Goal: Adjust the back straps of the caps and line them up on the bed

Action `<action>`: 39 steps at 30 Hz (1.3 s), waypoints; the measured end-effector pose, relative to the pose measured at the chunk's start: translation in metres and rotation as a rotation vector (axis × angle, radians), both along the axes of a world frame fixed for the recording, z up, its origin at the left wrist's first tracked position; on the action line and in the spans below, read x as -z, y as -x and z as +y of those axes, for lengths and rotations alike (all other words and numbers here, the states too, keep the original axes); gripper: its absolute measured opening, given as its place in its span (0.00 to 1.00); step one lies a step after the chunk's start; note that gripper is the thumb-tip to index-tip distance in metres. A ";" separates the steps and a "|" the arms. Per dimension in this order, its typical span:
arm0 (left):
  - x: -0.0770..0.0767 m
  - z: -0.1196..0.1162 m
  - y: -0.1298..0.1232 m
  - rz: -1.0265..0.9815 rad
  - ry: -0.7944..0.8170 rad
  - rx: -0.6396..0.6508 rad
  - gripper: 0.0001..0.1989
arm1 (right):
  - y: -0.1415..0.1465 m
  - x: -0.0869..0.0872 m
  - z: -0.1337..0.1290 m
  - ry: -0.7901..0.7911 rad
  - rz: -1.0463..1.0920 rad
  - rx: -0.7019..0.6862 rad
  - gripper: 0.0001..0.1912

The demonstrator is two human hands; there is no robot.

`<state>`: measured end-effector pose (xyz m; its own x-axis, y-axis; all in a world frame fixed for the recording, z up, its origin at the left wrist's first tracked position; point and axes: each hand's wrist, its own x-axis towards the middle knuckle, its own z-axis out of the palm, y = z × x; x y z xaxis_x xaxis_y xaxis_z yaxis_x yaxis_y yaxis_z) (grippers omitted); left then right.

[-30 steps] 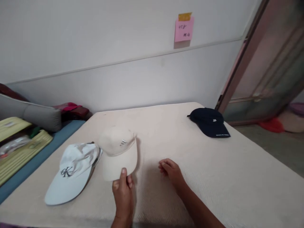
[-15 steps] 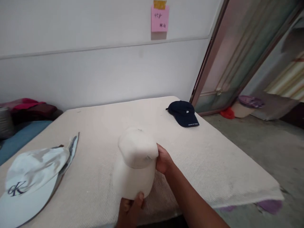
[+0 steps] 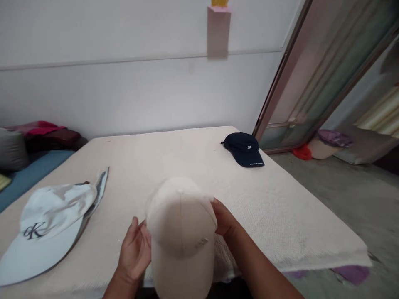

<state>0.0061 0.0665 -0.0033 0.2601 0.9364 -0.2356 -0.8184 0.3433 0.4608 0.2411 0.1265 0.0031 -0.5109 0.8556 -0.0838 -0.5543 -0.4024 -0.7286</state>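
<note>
Centrally, cream cap [image 3: 182, 224], brim toward the wearer; right hand [image 3: 222, 218] grips its side, fingertips hidden, left hand [image 3: 135, 249] open at the opposite side, contact unclear. White cap [image 3: 52, 220] lies left, navy cap [image 3: 243, 149] far right on pale cloth [image 3: 162, 155].

Here we are in what looks like a home, grey cushion [image 3: 12, 149] and blue covering [image 3: 46, 164] past the cloth-covered top's [image 3: 140, 155] left edge, framed door [image 3: 311, 79] beyond its far right corner, lined bin [image 3: 321, 150] on the floor [image 3: 352, 195] by our right
</note>
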 end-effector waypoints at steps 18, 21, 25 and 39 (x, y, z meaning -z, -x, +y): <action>-0.002 -0.020 -0.002 0.337 -0.040 0.345 0.11 | -0.016 0.009 -0.036 0.113 -0.058 -0.076 0.14; -0.003 -0.024 -0.005 0.390 -0.051 0.406 0.07 | -0.014 0.010 -0.037 0.101 -0.109 -0.085 0.10; -0.014 -0.026 -0.011 0.424 -0.092 0.390 0.15 | -0.014 0.008 -0.038 0.026 -0.088 -0.104 0.11; -0.026 -0.019 -0.034 0.492 -0.079 0.351 0.14 | -0.024 0.009 -0.035 -0.137 -0.264 -0.149 0.10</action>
<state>0.0405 0.0478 0.0225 0.4349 0.8338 -0.3400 -0.3468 0.5036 0.7913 0.2655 0.0911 -0.0061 -0.6068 0.7858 -0.1193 -0.2819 -0.3531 -0.8921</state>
